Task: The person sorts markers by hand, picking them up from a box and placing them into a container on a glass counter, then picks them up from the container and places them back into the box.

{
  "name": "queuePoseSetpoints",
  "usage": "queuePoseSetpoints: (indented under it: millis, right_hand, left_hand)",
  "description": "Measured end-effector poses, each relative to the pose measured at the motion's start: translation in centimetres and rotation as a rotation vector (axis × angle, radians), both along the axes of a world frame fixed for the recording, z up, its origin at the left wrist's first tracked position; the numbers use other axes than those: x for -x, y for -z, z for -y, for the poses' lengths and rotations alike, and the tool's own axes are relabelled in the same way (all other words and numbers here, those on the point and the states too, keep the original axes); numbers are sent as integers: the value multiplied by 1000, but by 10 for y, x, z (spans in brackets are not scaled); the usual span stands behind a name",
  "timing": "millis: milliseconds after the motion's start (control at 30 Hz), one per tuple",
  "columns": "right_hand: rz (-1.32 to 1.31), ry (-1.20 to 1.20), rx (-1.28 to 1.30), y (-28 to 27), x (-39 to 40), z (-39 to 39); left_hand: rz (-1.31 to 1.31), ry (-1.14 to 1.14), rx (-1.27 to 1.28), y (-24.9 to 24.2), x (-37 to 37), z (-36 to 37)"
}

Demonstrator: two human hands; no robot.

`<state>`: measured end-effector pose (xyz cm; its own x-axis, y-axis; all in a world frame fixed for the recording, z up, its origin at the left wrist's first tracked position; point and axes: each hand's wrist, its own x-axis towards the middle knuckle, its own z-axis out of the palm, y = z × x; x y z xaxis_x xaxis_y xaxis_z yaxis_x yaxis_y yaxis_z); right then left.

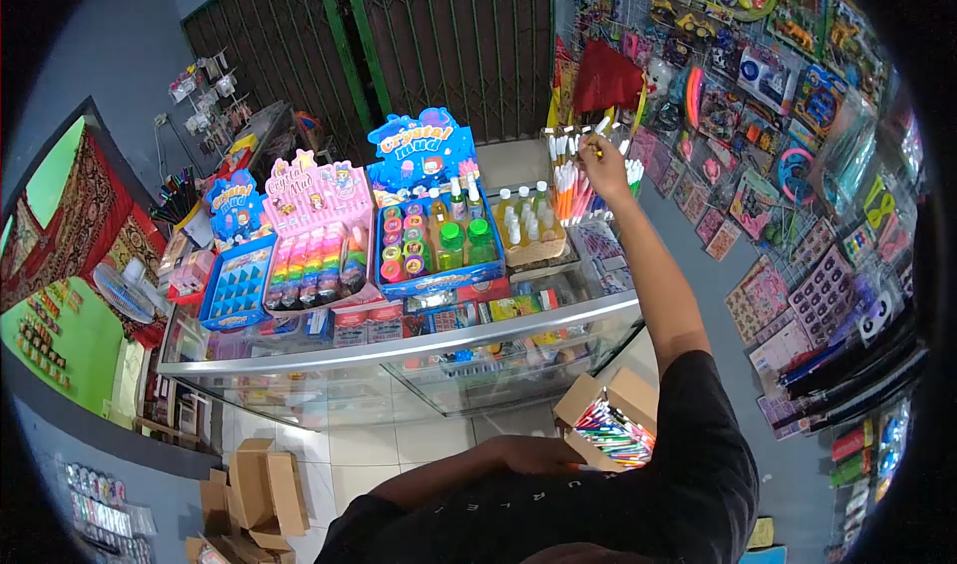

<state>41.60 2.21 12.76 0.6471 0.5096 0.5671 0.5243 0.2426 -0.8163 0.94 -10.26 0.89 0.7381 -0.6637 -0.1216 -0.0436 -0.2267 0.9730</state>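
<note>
My right hand (604, 165) reaches out to a rack of pens (573, 193) at the right end of the glass counter. Its fingers are closed around a white-capped pen (602, 126) among the upright pens, some orange and some white. Close to my body, my left hand (543, 454) is curled in front of my dark shirt; a small orange bit shows at its fingertips, but I cannot make out what it is. Just right of that hand, an open cardboard box (623, 434) on the floor holds many loose coloured pens.
On the glass counter (399, 350) stand a blue Crystal Mud display (424, 145), a pink one (314, 200) and a tray of small bottles (533, 250). Toys hang on the right wall (738, 215). More cardboard boxes (254, 494) lie lower left, and a fan (125, 295) stands at left.
</note>
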Motion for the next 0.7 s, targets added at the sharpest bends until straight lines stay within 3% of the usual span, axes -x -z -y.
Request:
queuePoseSetpoints:
  millis: [67,167,267,367,567,667,700]
  right_hand:
    - [63,103,9,-4,1,-4]
    - [173,181,84,6,-24,-18]
    - [302,238,189,10,-41,-25]
    - [326,264,294,8,-53,-33]
    - [320,272,297,-11,-49,-34]
    - [435,285,168,-4,-53,-39]
    - [421,294,164,-6,-49,-38]
  left_hand:
    - [17,-5,-6,1,3,-9]
    - [-225,183,-107,-10,-7,-19]
    - [-90,58,-214,-17,-2,-14]
    - [-45,2,-32,-5,0,-6]
    - [-179,164,-176,12,-6,-21]
    - [-1,-158,-5,19,10,-11]
    - [-1,-139,-17,16,10,-13]
